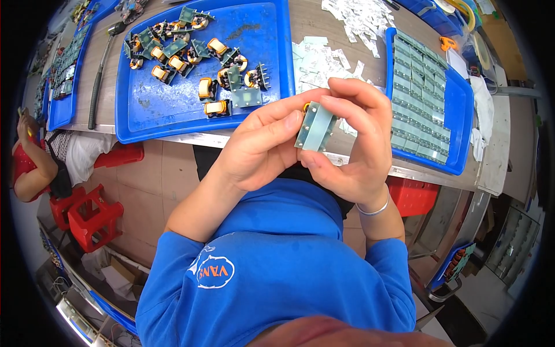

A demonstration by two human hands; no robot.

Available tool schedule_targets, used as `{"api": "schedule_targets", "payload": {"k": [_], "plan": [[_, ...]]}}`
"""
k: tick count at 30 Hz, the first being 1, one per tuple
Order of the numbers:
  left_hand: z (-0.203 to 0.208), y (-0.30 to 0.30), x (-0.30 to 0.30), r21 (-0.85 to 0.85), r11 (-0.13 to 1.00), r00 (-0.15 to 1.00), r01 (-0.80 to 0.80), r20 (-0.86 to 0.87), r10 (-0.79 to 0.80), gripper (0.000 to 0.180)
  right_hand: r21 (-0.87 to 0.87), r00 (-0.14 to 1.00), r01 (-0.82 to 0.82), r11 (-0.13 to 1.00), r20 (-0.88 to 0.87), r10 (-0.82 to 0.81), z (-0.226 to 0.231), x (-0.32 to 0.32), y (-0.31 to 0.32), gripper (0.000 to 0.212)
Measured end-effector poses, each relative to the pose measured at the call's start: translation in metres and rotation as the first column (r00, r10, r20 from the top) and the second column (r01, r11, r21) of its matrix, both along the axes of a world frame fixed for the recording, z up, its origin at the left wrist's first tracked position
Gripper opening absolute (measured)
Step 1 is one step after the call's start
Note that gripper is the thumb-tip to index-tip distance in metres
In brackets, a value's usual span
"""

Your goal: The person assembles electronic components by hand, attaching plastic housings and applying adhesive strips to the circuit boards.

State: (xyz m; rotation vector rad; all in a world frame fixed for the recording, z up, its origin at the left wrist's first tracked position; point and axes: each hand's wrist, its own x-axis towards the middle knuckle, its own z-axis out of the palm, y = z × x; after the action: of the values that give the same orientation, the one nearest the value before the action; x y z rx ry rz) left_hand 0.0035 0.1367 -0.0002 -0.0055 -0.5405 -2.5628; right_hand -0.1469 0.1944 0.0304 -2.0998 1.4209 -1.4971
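Observation:
Between my two hands, above the table's front edge, is a small green circuit board (315,128) with a paler strip along its face. A bit of orange shows at its upper left corner, and its underside is hidden. My left hand (260,139) is closed on the board's left side, with the thumb near its upper edge. From the other side my right hand (367,136) curls around it, fingertips at the top and thumb at the lower edge. Nearest to the left hand, in a blue tray (257,17), lie several boards with orange-wound coils (217,46).
White and pale green strips (324,66) lie scattered beyond my hands. At the right, another blue tray (458,164) holds rows of green boards (422,95). A black-handled tool (97,87) lies left of the coil tray. Red stools (95,217) and another person (34,159) are at left.

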Motion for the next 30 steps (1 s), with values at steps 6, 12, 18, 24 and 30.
{"api": "schedule_targets", "payload": {"k": [6, 12, 18, 24, 30], "plan": [[0.0011, -0.0002, -0.0002, 0.000, 1.000, 1.000, 0.005, 0.002, -0.005, 0.043, 0.004, 0.998, -0.003, 1.000, 0.062, 0.002, 0.0014, 0.0010, -0.0004, 0.055], [-0.0010, -0.0003, 0.0000, 0.020, 1.000, 1.000, 0.007, -0.004, -0.007, 0.043, 0.030, 0.998, 0.004, 1.000, 0.064, -0.006, 0.0001, 0.0016, -0.0008, 0.054], [-0.0031, -0.0007, 0.0030, 0.009, 1.000, 0.999, 0.001, 0.037, -0.002, 0.043, 0.021, 0.997, 0.002, 1.000, 0.078, -0.004, -0.0020, 0.0014, -0.0030, 0.054], [-0.0051, -0.0017, 0.0037, -0.015, 1.000, 0.999, -0.006, 0.050, 0.006, 0.044, 0.002, 0.999, -0.025, 1.000, -0.025, 0.025, -0.0026, -0.0007, -0.0045, 0.055], [-0.0018, -0.0010, 0.0015, 0.016, 1.000, 0.999, -0.025, 0.048, 0.024, 0.043, 0.065, 0.984, 0.016, 0.998, 0.175, -0.028, 0.0010, 0.0022, 0.0034, 0.064]]}}
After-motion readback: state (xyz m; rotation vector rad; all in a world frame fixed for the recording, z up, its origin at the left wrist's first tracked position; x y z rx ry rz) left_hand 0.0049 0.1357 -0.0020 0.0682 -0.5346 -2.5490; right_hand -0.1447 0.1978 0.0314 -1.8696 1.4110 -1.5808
